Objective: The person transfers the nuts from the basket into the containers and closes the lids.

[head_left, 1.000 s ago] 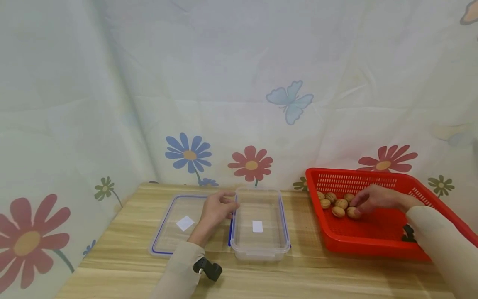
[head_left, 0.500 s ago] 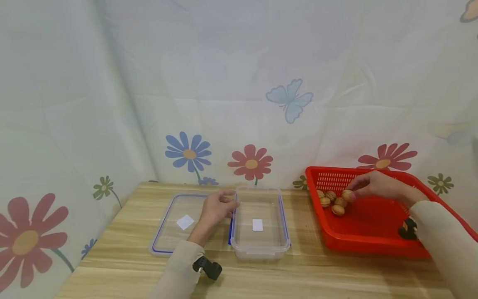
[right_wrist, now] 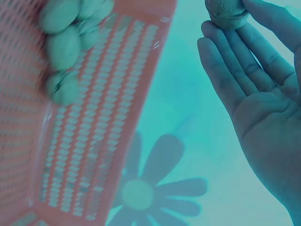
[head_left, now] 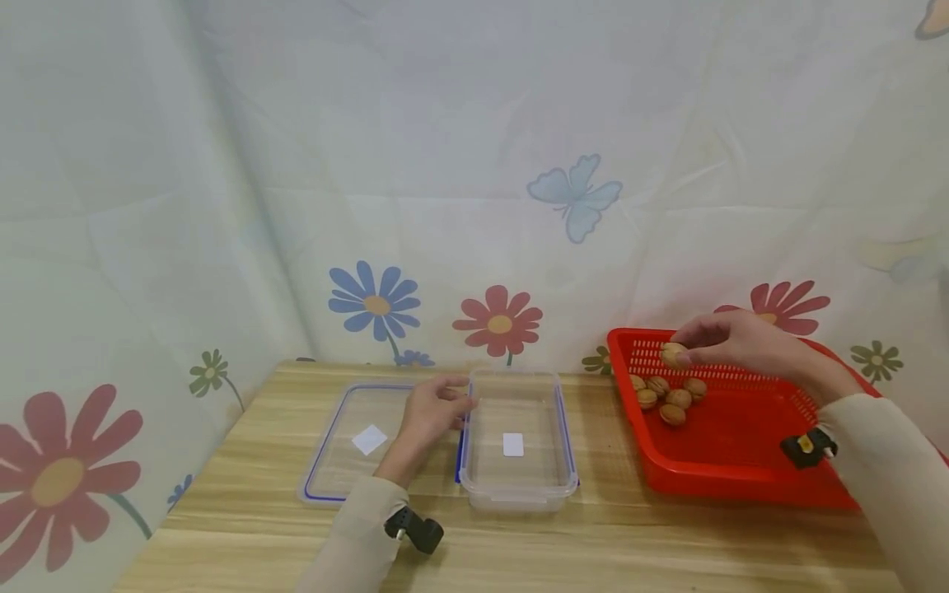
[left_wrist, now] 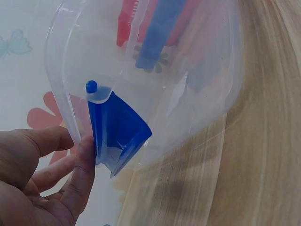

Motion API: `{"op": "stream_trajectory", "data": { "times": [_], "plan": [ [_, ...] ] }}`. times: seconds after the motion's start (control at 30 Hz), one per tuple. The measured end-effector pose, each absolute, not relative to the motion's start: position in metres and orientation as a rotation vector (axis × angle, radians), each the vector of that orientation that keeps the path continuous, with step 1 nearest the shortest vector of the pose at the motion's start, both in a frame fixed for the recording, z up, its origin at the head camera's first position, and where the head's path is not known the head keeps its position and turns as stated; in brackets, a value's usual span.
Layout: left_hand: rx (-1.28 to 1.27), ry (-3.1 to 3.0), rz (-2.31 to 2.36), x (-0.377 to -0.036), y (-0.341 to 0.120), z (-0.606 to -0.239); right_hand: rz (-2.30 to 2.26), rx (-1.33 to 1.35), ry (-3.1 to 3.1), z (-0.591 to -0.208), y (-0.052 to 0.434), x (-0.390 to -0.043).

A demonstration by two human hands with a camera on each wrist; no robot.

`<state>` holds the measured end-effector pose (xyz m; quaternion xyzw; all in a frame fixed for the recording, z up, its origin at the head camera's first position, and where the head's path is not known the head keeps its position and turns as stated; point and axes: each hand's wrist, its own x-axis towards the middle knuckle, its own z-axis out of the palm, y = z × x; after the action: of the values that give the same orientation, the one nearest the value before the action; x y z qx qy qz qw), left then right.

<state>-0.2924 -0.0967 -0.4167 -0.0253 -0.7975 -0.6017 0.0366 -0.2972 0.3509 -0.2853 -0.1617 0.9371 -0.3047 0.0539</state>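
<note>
My right hand (head_left: 749, 342) pinches a walnut (head_left: 673, 355) between thumb and fingertips, raised above the far left part of the red plastic basket (head_left: 741, 482). In the right wrist view the same walnut (right_wrist: 227, 13) sits at the fingertips, partly cut off by the frame's top. Several other walnuts (head_left: 678, 399) lie bunched in the basket's left corner. At the left side of a clear, blue-latched food container (head_left: 519, 498), my left hand (head_left: 433, 412) pinches the rim. The left wrist view shows its fingers beside a hanging blue latch (left_wrist: 117, 129).
Left of the container, a clear lid (head_left: 326, 461) with a blue seal lies flat on the wooden table (head_left: 245, 502), partly behind the left forearm. A flower-printed cloth (head_left: 445, 165) hangs behind the table. The basket's raised wall stands to the container's right.
My right hand has picked a walnut out of the group and lifted it up and leftward, toward the basket's far left rim. The left hand stays at the container's rim.
</note>
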Motion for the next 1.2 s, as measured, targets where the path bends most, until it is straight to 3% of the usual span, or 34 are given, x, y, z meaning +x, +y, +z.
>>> {"op": "stream_trajectory", "data": {
  "times": [0.43,1.2],
  "plan": [
    [-0.143,-2.519,-1.861,-0.288,-0.103,-0.412,-1.03,-0.643,2.953,-0.275,0.303,-0.27],
    [-0.167,-2.461,-1.949,-0.29,-0.103,-0.414,-1.396,-0.872,2.745,-0.311,0.222,-0.257]
  ]
}}
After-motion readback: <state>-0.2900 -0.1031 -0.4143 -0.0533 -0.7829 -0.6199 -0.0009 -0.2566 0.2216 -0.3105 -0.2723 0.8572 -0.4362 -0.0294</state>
